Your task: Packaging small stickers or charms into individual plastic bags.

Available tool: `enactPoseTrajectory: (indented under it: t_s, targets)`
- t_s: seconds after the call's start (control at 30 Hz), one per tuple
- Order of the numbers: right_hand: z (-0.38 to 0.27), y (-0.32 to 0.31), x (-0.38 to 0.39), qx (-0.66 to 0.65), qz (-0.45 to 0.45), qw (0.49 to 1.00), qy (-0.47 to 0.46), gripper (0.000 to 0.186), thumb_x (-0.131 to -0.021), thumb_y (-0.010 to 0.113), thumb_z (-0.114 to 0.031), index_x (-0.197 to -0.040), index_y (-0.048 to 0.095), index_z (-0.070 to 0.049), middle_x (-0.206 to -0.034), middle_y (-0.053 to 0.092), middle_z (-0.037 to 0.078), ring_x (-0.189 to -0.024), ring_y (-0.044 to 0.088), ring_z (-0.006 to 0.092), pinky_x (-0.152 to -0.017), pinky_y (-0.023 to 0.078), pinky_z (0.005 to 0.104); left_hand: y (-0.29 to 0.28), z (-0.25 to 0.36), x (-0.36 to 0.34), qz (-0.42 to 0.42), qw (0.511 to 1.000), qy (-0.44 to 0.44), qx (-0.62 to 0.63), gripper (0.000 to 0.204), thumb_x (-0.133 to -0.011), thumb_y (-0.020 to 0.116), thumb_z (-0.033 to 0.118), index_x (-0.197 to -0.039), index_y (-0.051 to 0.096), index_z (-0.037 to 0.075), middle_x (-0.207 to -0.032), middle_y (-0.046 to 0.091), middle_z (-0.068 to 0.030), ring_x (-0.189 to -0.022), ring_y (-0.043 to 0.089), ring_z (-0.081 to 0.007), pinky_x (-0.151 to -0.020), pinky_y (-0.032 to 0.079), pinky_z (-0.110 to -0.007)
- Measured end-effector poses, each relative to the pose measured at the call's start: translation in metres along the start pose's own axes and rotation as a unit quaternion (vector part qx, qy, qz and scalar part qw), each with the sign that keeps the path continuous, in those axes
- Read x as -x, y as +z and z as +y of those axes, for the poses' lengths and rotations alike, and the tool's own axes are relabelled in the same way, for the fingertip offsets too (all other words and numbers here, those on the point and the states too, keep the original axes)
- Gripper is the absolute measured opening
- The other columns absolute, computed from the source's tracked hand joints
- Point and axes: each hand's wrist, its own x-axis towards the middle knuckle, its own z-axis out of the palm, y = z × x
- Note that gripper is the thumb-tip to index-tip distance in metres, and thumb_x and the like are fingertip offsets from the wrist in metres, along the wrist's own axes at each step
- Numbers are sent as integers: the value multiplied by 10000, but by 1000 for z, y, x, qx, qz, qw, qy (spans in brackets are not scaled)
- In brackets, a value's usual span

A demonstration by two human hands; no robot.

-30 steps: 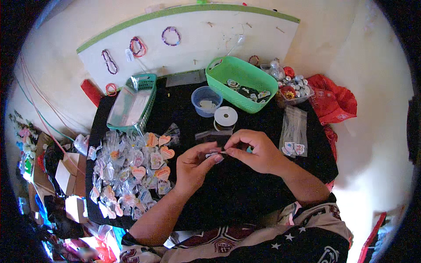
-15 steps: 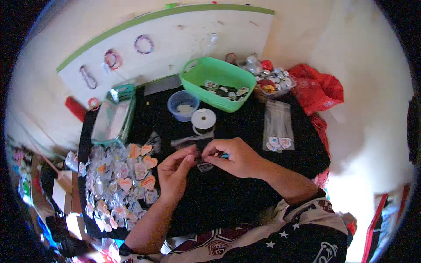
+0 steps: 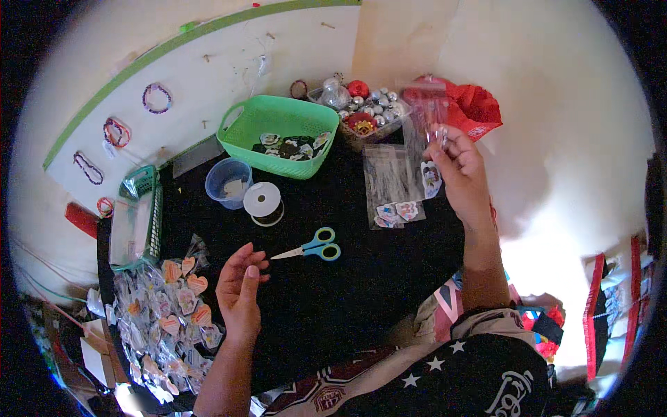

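My right hand [image 3: 458, 167] is raised at the right and pinches a clear plastic bag [image 3: 422, 121]. A small printed cutout [image 3: 431, 179] hangs beside its fingers, at the bag's lower end. Below it on the table lies another clear bag [image 3: 389, 174] with a few printed cutouts at its lower end. My left hand [image 3: 241, 292] hovers over the black cloth, fingers apart, holding nothing. Scissors [image 3: 321, 245] with blue and yellow-green handles lie with their blades pointing at its fingertips. A white spool [image 3: 262, 200] stands a little farther back.
Many bagged cutouts [image 3: 163, 313] are piled at the left, before a green basket [image 3: 154, 222]. At the back are a blue tub [image 3: 217, 182], a light-green basket [image 3: 240, 147], a box of ornaments [image 3: 361, 104] and a red bag [image 3: 479, 108]. Black cloth [image 3: 326, 306] covers the table.
My hands have parted: the right has moved up and right and now holds a clear bag. The left has opened. The scissors now lie in plain sight, and the view has turned right.
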Motion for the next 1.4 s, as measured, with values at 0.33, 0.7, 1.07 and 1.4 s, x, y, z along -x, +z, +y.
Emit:
enactPoseTrajectory:
  t_s: [0.33, 0.7, 1.07, 1.4]
  targets:
    - [82, -33, 35, 266, 160, 950, 38, 648, -822, 697, -241, -1338, 396, 9, -1294, 498, 202, -1136, 522, 310, -961, 422, 390, 10, -3, 4, -20, 998, 44, -30, 349, -921, 559, 90, -1255, 503, 3, -1099, 612, -95, -986, 580, -145, -823, 474, -258]
    - [-41, 92, 40, 121, -178, 957, -195, 500, -790, 699, -189, -1217, 504, -18, -1157, 565, 170, -1104, 532, 335, -944, 415, 407, 16, 45, 16, 27, 919, 283, -273, 207, -852, 604, 0, -1059, 600, -14, -1049, 641, -111, -951, 599, -193, -846, 456, -305]
    - [9, 141, 87, 42, -404, 879, -250, 395, -814, 683, -228, -1148, 569, -51, -1116, 582, 178, -1075, 543, 358, -938, 429, 438, -96, 150, -83, 149, 815, 137, -543, 171, -903, 595, 190, -937, 682, 47, -866, 683, -96, -783, 649, -196, -712, 497, -313]
    - [12, 144, 78, 72, -384, 886, -250, 375, -762, 742, -137, -1093, 595, -40, -1023, 606, 153, -972, 584, 305, -855, 470, 388, -235, 58, -201, 51, 584, -121, -801, 443, -665, 803, 341, -882, 676, -24, -946, 666, -210, -893, 645, -345, -797, 509, -417]
